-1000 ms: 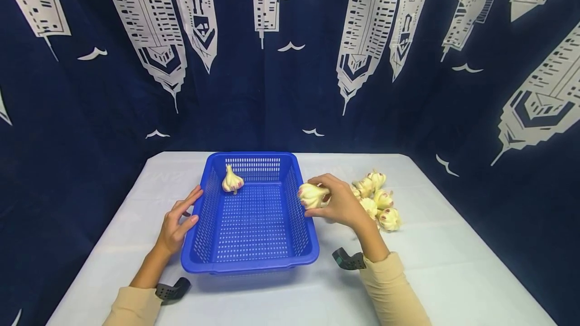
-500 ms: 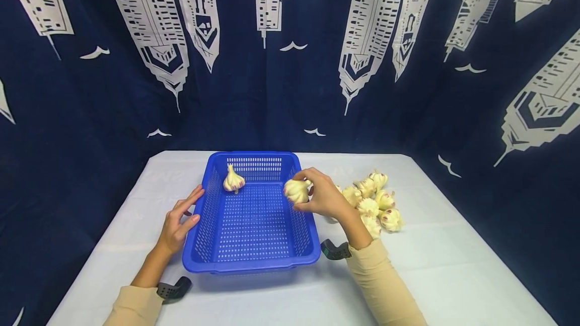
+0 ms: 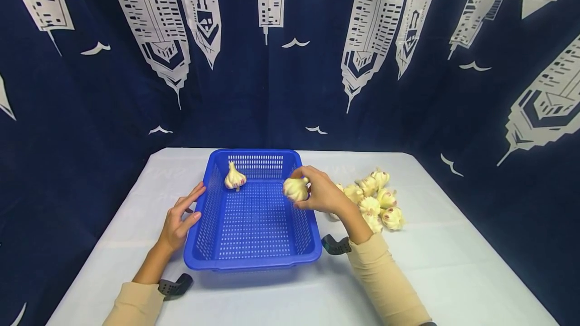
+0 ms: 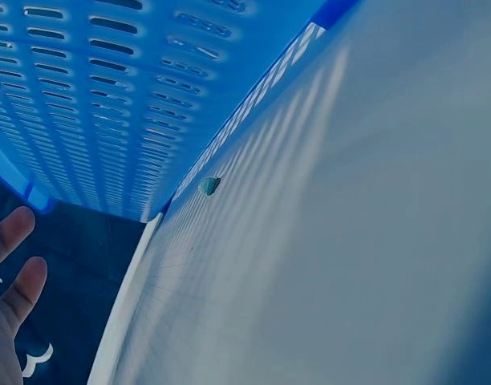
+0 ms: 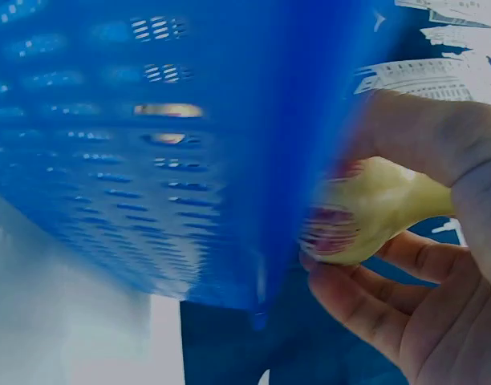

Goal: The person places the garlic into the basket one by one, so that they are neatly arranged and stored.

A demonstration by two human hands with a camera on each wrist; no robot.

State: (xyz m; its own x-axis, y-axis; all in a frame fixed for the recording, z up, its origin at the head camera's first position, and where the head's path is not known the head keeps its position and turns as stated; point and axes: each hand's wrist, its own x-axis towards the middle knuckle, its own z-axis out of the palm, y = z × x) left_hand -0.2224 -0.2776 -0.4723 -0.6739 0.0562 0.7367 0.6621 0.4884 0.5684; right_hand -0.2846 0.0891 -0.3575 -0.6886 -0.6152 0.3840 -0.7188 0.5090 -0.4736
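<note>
My right hand holds a garlic bulb between thumb and fingers, over the right rim of a blue perforated basket. In the right wrist view the purple-streaked garlic bulb shows beyond the basket wall, its stem toward the palm. A second garlic bulb lies inside the basket at the far left corner, stem up. On the basket's left side my left hand rests with fingertips at the rim, fingers extended. The left wrist view catches only some of its fingers beside the basket wall.
Several garlic bulbs are heaped on the white table to the right of the basket. A dark blue curtain with white building prints hangs behind the table. A small greenish piece lies near the basket's base.
The right hand has carried its garlic bulb left, from outside the basket's right rim to over it, then nearly stopped. The left hand stays at the basket's left rim.
</note>
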